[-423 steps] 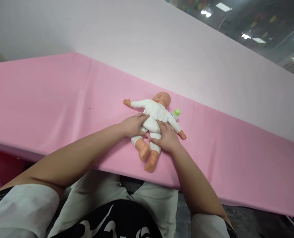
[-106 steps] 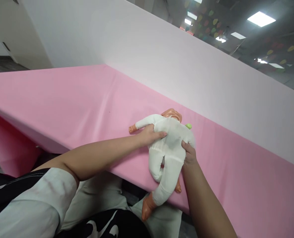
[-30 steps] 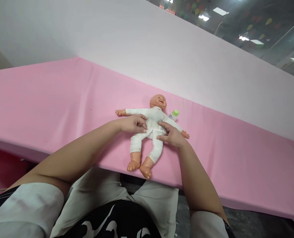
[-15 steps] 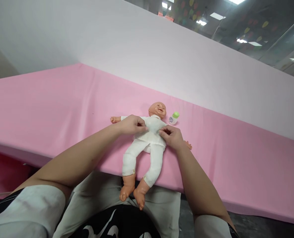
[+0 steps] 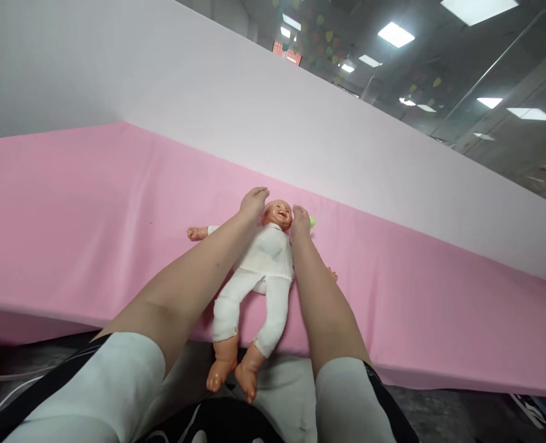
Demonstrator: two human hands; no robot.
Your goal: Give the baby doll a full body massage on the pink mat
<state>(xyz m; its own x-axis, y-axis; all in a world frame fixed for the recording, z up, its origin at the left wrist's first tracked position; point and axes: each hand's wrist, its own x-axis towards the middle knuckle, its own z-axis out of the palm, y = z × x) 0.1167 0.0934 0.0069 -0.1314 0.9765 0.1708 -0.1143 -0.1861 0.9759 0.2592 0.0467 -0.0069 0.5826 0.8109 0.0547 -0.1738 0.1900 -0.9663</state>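
A baby doll (image 5: 269, 252) in white clothes lies on its back, its head away from me and its feet over the near table edge. My left hand (image 5: 254, 202) is beside the left side of the doll's head, fingers stretched out and nothing in them. On the other side, my right hand (image 5: 300, 220) is close against the doll's cheek, its fingers extended. Whether either palm touches the head I cannot tell. Behind my right hand shows the green cap (image 5: 313, 222) of a small bottle, whose body is mostly hidden.
Pink cloth (image 5: 88, 203) covers the table under the doll. A white wall panel (image 5: 208, 111) rises along the table's far side, with glass and ceiling lights above it. Thin pale cables (image 5: 12, 389) run at the lower left.
Both hands have left the doll's chest and moved up to the sides of its head. My right hand now covers most of the bottle. The view has shifted slightly.
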